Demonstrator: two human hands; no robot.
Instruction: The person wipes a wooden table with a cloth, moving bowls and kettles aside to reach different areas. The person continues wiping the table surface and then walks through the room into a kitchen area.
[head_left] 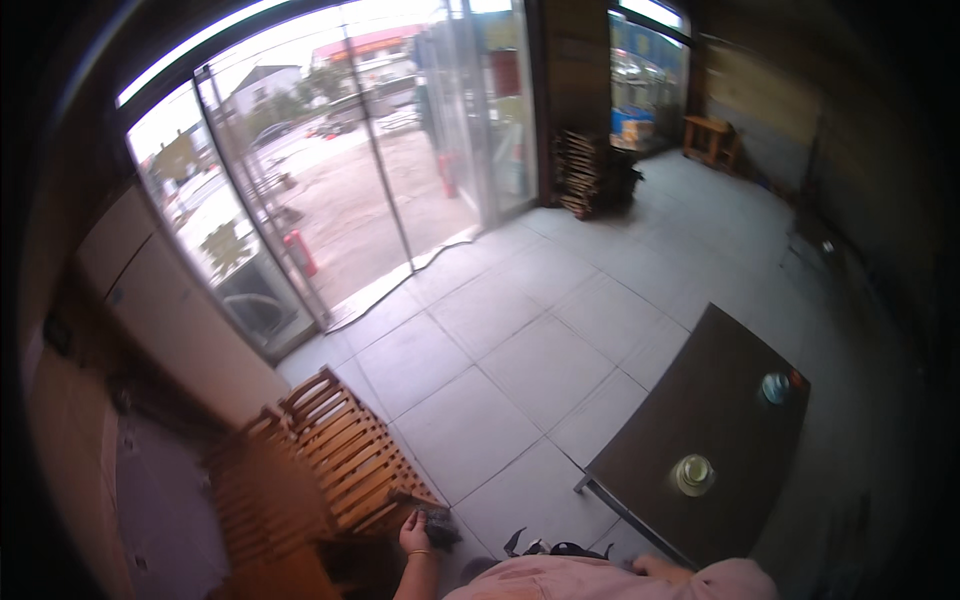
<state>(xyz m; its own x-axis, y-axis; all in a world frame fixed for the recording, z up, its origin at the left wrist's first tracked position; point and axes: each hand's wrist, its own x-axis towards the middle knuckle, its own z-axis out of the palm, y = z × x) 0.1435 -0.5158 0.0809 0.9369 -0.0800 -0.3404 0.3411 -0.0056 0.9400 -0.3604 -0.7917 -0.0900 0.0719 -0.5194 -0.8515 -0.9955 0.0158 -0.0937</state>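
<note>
My left hand (413,535) is low in the view, beside the corner of a slatted wooden chair (350,455). Its fingers are closed on a dark grey, crumpled thing that looks like a cloth (438,525). A thin band circles that wrist. Near the close edge of a dark low table (700,400), my right hand (648,566) shows only in part past my pink top, its fingers too small and blurred to read. On the table stands a glass with a yellowish-green content (694,474). Farther back is a bluish glass container (775,388).
Glass doors (375,150) at the far left look onto a paved yard. Folded wooden chairs (582,172) are stacked by the far wall. A small wooden stool (708,138) stands in the far right corner. Pale tiles (545,350) cover the floor between chair and table.
</note>
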